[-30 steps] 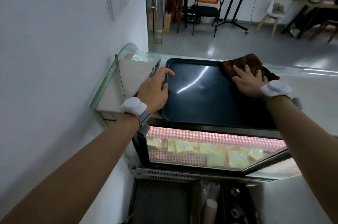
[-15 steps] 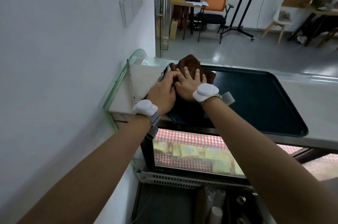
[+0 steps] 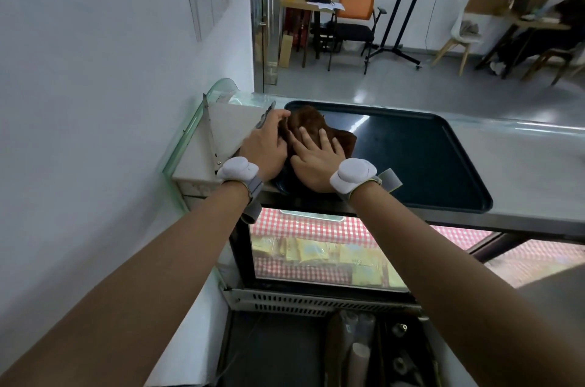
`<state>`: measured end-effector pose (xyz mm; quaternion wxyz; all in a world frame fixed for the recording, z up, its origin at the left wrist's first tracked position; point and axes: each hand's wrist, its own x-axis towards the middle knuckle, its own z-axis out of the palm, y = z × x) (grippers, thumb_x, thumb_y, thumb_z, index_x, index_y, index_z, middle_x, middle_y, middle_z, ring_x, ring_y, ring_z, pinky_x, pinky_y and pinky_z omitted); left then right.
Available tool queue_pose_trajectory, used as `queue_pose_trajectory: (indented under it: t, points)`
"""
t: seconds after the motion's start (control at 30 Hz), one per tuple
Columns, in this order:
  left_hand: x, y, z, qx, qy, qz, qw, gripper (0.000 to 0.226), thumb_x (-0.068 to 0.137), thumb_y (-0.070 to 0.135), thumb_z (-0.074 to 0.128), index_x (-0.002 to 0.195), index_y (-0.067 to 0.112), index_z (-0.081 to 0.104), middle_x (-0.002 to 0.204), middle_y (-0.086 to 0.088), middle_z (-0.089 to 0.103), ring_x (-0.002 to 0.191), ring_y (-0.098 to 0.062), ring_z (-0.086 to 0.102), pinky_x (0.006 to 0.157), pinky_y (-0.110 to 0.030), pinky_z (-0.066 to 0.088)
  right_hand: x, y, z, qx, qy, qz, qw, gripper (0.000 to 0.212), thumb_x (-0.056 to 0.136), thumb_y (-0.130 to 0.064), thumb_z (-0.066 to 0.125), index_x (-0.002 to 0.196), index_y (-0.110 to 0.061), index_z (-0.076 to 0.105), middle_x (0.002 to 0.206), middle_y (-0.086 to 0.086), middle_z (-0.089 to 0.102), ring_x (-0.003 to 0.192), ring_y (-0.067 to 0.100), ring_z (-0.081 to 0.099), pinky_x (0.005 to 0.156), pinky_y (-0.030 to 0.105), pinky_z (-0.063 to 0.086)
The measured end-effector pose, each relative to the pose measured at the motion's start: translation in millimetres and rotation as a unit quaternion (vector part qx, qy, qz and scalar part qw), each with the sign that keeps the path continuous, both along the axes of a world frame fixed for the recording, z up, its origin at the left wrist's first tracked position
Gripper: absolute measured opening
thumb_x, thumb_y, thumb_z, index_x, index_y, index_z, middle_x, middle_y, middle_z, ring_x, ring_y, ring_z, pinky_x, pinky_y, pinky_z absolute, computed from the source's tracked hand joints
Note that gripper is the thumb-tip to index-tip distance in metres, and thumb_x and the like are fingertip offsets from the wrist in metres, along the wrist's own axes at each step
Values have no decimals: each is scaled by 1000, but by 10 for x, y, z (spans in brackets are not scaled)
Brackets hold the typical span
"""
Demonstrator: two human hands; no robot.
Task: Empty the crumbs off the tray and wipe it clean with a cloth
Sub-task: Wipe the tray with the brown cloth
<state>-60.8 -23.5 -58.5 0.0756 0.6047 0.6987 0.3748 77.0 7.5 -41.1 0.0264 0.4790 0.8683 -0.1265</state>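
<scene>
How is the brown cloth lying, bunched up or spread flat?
Bunched up: the cloth humps in folds under the right hand on the tray.

My cloth (image 3: 311, 122) is brown, my tray (image 3: 411, 159) dark blue; lower centre, red-and-white checked lining (image 3: 300, 225); upper centre, an orange chair (image 3: 357, 0).

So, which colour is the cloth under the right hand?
The cloth is dark brown, seen in the head view.
</scene>
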Motion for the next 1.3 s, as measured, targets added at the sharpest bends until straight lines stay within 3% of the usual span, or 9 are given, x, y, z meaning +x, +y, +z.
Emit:
queue_pose_trajectory:
  t: [0.27, 0.4, 0.7, 0.97, 1.1, 1.3]
  points:
    - [-21, 24, -35, 3, -4, 0, 1000, 48, 97, 10, 52, 140, 29, 44, 132, -6, 66, 116, -32, 64, 90, -39, 49, 248, -428, 64, -24, -18, 35, 999, 59, 99, -40, 19, 156, -37, 2, 165, -9, -7, 151, 30, -11, 119, 49, -6]
    - [-34, 5, -23, -3, 0, -9, 1000, 46, 98, 12, 51, 140, 29, 43, 132, -7, 64, 114, -32, 63, 92, -40, 49, 356, -467, 115, -43, -26, 59, 997, 57, 101, -40, 17, 156, -38, 2, 165, -9, -7, 151, 30, -11, 119, 48, -5]
    - [-40, -2, -3, -28, -24, -22, 999, 45, 97, 14, 49, 135, 37, 44, 133, -6, 65, 118, -32, 62, 97, -45, 51, 687, -403, 112, -30, -53, 5, 998, 60, 98, -44, 19, 154, -44, -1, 165, -9, -8, 151, 32, -9, 120, 51, 0]
    - [-64, -14, 10, -37, -29, -19, 999, 42, 97, 14, 48, 132, 38, 47, 125, -6, 67, 115, -29, 63, 95, -45, 52, 1660, -60, 88, -36, -110, -65, 991, 56, 96, -41, 30, 151, -31, 23, 164, -10, -13, 150, 36, -13, 118, 58, 3]
    - [-72, 0, 0, -37, -22, -24, 999, 39, 97, 14, 49, 128, 38, 51, 116, -8, 70, 111, -28, 63, 93, -44, 52, 2100, 85, 97, -39, -84, -173, 981, 62, 96, -46, 27, 155, -40, 8, 165, -8, -11, 151, 34, -8, 120, 52, 4]
    - [-87, 17, -6, -44, -12, -23, 999, 33, 98, 16, 49, 121, 38, 56, 101, -3, 72, 95, -24, 64, 84, -38, 52, 2122, 211, 86, -48, -46, -196, 978, 61, 102, -42, 26, 156, -37, -2, 165, -2, -10, 150, 36, -9, 119, 49, 0]
